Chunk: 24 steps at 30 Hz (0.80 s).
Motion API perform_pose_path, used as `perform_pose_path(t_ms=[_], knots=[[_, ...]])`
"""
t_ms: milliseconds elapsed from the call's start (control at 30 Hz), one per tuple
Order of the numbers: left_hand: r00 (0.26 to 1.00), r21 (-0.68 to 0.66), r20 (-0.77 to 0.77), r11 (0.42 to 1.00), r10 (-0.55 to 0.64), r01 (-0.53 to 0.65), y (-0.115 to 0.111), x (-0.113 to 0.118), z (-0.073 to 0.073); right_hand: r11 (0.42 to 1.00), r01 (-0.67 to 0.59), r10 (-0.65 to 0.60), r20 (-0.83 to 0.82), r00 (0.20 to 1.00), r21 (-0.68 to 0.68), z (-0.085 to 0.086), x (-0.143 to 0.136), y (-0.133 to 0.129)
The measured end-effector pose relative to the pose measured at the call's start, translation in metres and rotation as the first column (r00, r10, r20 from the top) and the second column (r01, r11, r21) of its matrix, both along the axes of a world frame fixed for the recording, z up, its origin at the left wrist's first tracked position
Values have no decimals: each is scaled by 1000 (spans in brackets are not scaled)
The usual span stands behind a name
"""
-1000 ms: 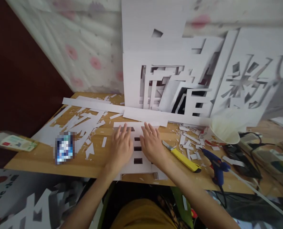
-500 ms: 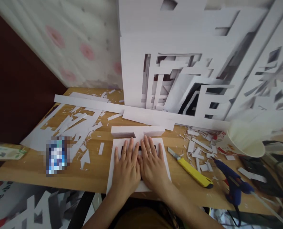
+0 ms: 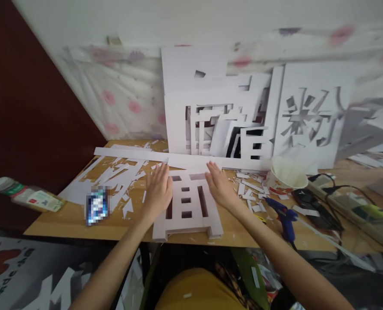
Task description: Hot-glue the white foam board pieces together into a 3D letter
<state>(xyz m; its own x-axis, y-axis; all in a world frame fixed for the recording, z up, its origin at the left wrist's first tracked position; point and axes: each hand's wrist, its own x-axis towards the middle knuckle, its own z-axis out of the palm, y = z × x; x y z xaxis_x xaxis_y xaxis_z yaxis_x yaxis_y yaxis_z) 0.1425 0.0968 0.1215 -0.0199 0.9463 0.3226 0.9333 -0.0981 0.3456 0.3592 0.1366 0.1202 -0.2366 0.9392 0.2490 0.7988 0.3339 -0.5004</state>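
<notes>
A white cut-out board character (image 3: 194, 219) with several rectangular openings lies on the table in front of me. My left hand (image 3: 159, 189) is at its left side, fingers stretched out. Along the right side is my right hand (image 3: 219, 186), also open with straight fingers. Neither hand grips anything; whether the palms touch the piece's edges I cannot tell. Just past my right forearm, a bit of the yellow utility knife (image 3: 261, 219) shows, the rest hidden. A blue glue gun (image 3: 284, 218) lies farther right.
White scraps cover the wooden table (image 3: 71, 226) on both sides. A long white strip (image 3: 129, 154) runs across the back, before leaning cut-out boards (image 3: 175, 86). A paper cup (image 3: 284, 183) and power strip (image 3: 349, 206) are at right; a bottle (image 3: 26, 193) lies at left.
My hands, flat and side by side on the white piece before, have parted to its left and right, uncovering its openings. The view has tilted up; the knife is now mostly hidden.
</notes>
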Motion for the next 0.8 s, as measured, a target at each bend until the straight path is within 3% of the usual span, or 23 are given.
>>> perform_pose_path(t_ms=[100, 167, 233, 333, 433, 800], knots=[[982, -41, -69, 984, -174, 171, 0, -2, 9, 998, -33, 30, 72, 997, 46, 15, 4, 1], [929, -154, -140, 934, -343, 322, -4, 1, -2, 989, -150, 145, 194, 970, 11, 9, -2, -7], [882, -252, -206, 894, -423, 370, -9, 4, -21, 971, -235, 232, 312, 921, -28, -7, -12, -17], [872, -245, -288, 911, -395, 332, -13, 7, -48, 981, -188, 187, 388, 902, -35, -36, -24, -28], [861, -160, -336, 924, -381, 347, -13, 7, -60, 991, -131, 115, 372, 921, 18, -55, -29, -33], [856, -160, -335, 919, -394, 360, -9, 7, -65, 989, -150, 134, 421, 897, 4, -57, -29, -28]])
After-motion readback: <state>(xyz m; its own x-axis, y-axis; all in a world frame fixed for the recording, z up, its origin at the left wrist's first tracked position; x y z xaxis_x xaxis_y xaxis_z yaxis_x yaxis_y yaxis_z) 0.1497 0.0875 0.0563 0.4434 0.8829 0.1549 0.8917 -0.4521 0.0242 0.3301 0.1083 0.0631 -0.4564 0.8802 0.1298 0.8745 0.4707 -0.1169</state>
